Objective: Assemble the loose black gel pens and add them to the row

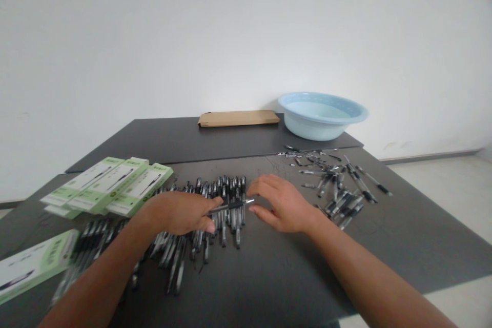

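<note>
- Black and grey, the pen [233, 205] is between the two hands, its shiny tip toward the right one. It looks light and stiff, maybe a bit slippery; the dark grip seems the best place to hold.
- The left hand [184, 211] pinches its back end with thumb and finger.
- The right hand [282, 202] is half open, fingers bent around the tip; I can't tell if they touch it.
- More pens [197, 241] lie under and beside the left hand.
- Green-and-white boxes [109, 187] lie left of it.
- A blue tub [321, 131] stands past the right hand.
</note>
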Motion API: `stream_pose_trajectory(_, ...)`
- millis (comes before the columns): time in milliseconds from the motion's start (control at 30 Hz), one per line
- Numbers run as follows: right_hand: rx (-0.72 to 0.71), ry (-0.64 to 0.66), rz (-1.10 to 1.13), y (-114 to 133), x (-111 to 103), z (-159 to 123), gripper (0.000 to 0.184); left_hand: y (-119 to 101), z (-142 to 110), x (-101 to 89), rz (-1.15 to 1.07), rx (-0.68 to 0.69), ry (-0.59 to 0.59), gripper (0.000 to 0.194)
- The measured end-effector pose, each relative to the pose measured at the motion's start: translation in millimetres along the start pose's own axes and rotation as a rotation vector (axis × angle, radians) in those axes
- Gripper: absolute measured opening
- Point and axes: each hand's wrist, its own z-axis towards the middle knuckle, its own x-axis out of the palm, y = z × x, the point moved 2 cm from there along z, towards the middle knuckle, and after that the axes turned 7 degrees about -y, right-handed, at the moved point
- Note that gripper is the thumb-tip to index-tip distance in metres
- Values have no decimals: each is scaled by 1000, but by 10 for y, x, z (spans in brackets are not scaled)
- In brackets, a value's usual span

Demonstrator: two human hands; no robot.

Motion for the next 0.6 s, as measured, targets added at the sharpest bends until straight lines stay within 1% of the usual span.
stream_pose_trajectory(100, 7, 22, -7, 5, 24, 5, 15, -1, 0, 9, -16, -9, 58, 60)
stream_pose_trajectory(267, 2, 24, -18, 10, 39, 10, 11, -11, -3, -1, -37, -11, 54, 60)
stream_pose_trajectory(467, -17, 35, -35, 7, 59, 11, 15, -27, -5, -17, -32, -26, 88, 62)
stream_pose_trajectory(533, -26, 34, -28, 2, 47, 10, 18, -25, -3, -16, -34, -24, 81, 61)
stream_pose_trajectory(600, -19, 4, -20, -3, 13, 8, 22, -17, 0, -6, -36, -15, 67, 61)
